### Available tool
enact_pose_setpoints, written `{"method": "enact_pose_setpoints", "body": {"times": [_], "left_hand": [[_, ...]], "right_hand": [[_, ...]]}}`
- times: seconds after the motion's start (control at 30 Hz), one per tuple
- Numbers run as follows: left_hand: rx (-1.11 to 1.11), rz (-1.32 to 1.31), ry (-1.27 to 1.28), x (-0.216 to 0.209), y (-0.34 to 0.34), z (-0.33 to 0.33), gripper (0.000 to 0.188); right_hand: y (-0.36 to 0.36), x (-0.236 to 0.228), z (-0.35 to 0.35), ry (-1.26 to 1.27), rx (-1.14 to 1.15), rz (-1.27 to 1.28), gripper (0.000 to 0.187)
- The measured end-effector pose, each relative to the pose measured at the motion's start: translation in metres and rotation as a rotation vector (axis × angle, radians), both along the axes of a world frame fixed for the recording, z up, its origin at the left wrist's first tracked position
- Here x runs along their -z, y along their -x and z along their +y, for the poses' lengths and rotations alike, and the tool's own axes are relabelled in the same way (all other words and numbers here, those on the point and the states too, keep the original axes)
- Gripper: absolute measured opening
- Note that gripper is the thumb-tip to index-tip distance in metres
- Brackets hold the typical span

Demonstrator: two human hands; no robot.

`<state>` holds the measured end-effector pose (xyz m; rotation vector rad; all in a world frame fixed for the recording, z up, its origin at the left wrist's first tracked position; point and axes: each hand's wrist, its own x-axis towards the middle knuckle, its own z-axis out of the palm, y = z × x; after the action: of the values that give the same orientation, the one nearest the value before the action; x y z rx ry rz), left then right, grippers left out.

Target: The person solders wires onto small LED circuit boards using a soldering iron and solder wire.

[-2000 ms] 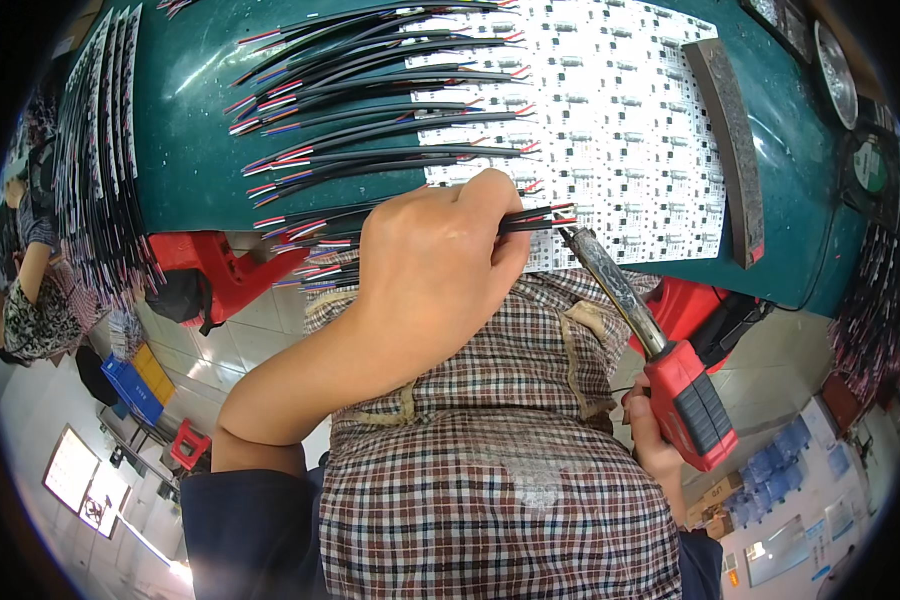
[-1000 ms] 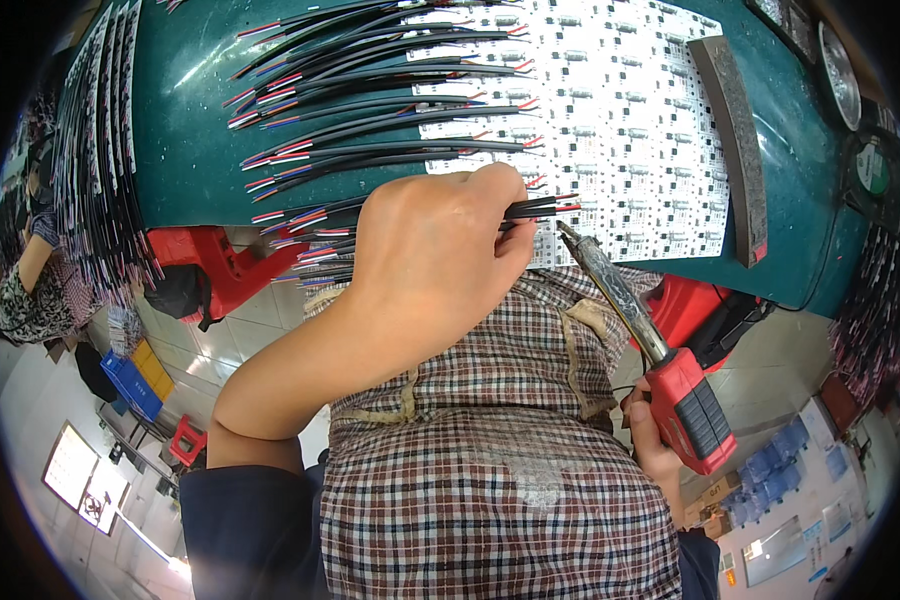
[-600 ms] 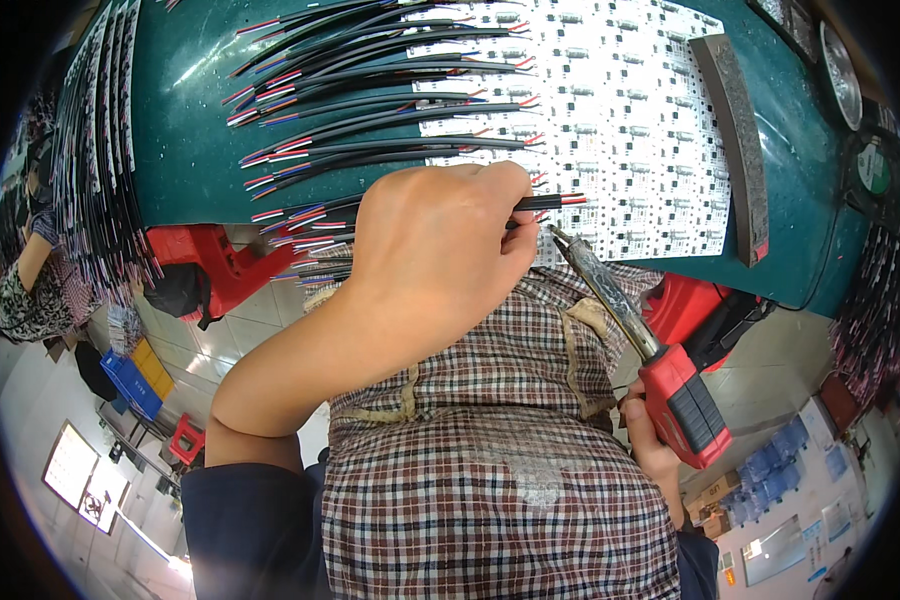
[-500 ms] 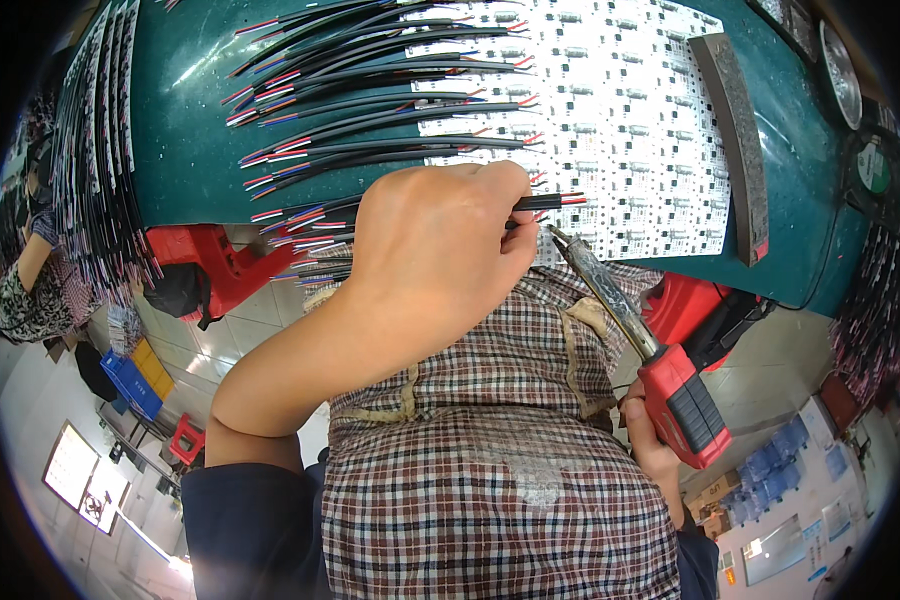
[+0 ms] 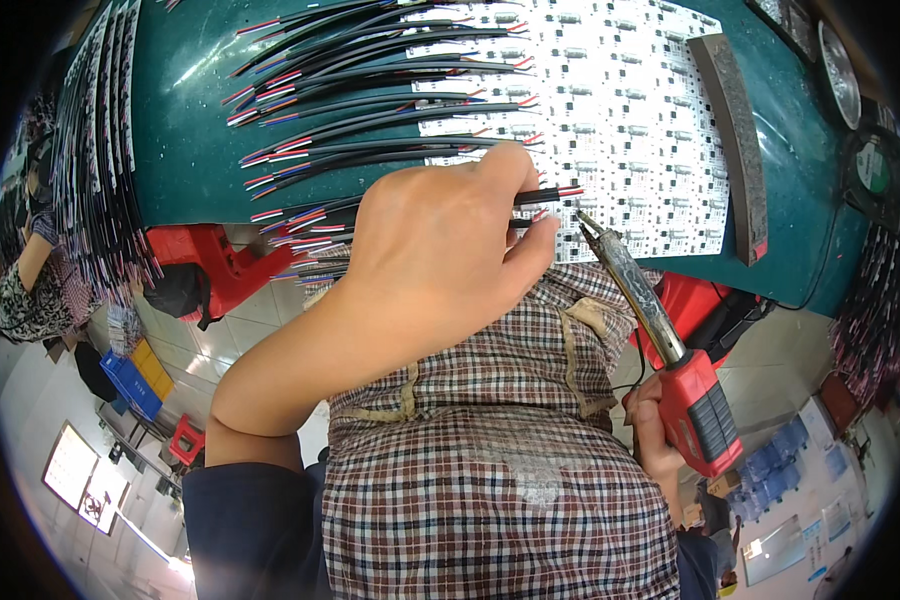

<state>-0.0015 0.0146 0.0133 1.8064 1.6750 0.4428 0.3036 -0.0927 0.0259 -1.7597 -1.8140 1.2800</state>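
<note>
My left hand [image 5: 440, 235] reaches over the near edge of the circuit board panel [image 5: 705, 130], a white sheet with small black components. Between its fingers lies a black cable [image 5: 542, 197] with thin red and white wire ends; the thumb is spread below it, and the palm hides the rest. My right hand [image 5: 654, 440] is closed around the red and black handle of a soldering iron [image 5: 698, 410]. The iron's tip points up and left, close to the cable's wire ends. Whether the tip touches the board I cannot tell.
Several black cables [image 5: 360, 115] with stripped coloured ends lie in rows across the panel's left part. A dark metal bar [image 5: 735, 150] rests along its right edge. On the green table [image 5: 190, 130], cabled board strips [image 5: 105, 130] hang over the left side. A round metal dish [image 5: 840, 75] stands far right.
The soldering iron in my right hand has shifted right, its tip slightly farther away from me. My left thumb has opened away from the index finger, which has lifted a little.
</note>
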Motion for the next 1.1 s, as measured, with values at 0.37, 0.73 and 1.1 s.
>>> {"method": "enact_pose_setpoints", "body": {"times": [0.37,0.73,1.1], "left_hand": [[-0.095,0.049,-0.291,-0.010,0.010,0.005,0.011],[0.018,-0.099,-0.080,-0.008,-0.003,-0.034,0.014],[-0.110,-0.146,0.013,0.005,-0.010,-0.039,0.016]], "right_hand": [[0.004,-0.004,0.000,0.024,0.079,0.095,0.014],[-0.009,0.002,-0.008,-0.078,-0.024,-0.001,0.026],[0.000,0.007,-0.017,0.027,0.129,0.087,0.034]]}}
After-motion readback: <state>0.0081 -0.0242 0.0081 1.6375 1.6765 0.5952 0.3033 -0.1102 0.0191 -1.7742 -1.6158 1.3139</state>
